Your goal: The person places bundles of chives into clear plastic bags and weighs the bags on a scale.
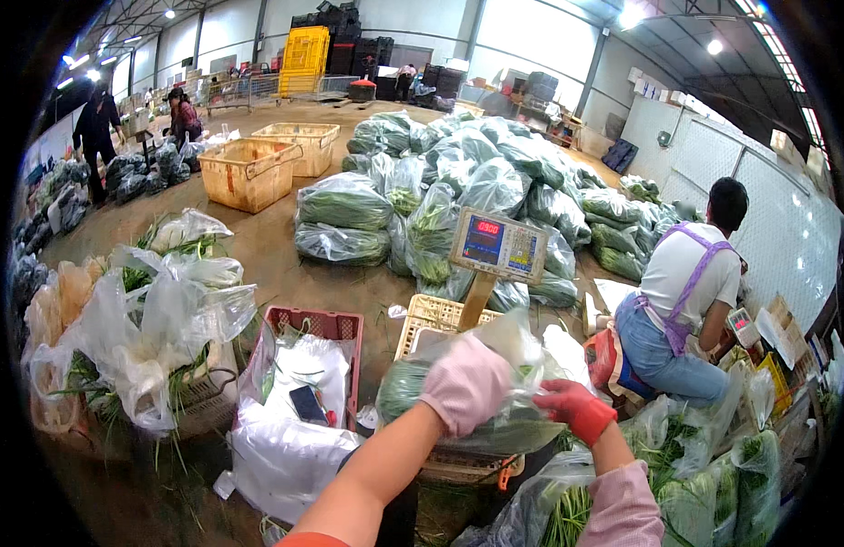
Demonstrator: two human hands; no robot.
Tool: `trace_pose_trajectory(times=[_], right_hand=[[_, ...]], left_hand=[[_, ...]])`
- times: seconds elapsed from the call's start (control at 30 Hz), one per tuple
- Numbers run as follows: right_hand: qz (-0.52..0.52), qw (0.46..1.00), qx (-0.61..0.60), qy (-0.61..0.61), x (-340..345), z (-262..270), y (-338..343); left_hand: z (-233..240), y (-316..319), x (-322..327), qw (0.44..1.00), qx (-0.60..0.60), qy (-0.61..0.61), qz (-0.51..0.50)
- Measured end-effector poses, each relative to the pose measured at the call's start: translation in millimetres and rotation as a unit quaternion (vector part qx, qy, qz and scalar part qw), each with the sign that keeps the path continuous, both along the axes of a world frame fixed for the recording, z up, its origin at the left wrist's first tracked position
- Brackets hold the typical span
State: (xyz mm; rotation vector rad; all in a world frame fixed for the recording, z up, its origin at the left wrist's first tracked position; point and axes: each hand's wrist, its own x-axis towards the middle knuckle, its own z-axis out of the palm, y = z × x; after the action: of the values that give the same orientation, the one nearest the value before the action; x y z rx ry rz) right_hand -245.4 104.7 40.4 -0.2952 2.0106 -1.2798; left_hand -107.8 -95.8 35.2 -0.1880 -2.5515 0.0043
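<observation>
A clear plastic bag of long green vegetables (402, 393) lies in front of me, over a cream crate (435, 311). My left hand (466, 383), in a pale pink glove, is closed on the bag's gathered film; its fingertips are hidden. To its right my right hand (578, 408), in a red glove, pinches the loose film at the bag's end. Behind the bag rises a post carrying a digital scale display (498, 245) with lit red digits.
Left of the bag stands a dark pink crate (359, 362) lined with white plastic, a phone (308, 406) in it. Bagged greens (565, 509) crowd the lower right. Ahead is a large bag pile (463, 171). A person (682, 287) sits at right. Yellowish tubs (247, 174) stand farther back.
</observation>
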Motion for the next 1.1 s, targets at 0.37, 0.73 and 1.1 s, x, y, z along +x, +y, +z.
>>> trace_pose_trajectory(times=[0.37, 0.73, 1.1], right_hand=[[-0.19, 0.888, -0.392, -0.146, -15.9, -36.8, -44.6], [-0.037, 0.943, -0.279, -0.175, 23.0, -34.8, -16.5], [0.051, 0.754, -0.568, -0.326, 7.3, -66.0, -39.5]], left_hand=[[7.2, 20.6, 19.2, 0.963, -0.148, 0.205, 0.089], [-40.1, -8.5, -1.4, 0.985, 0.169, 0.014, -0.02], [-94.2, -1.4, -11.5, 0.967, 0.246, -0.003, -0.061]])
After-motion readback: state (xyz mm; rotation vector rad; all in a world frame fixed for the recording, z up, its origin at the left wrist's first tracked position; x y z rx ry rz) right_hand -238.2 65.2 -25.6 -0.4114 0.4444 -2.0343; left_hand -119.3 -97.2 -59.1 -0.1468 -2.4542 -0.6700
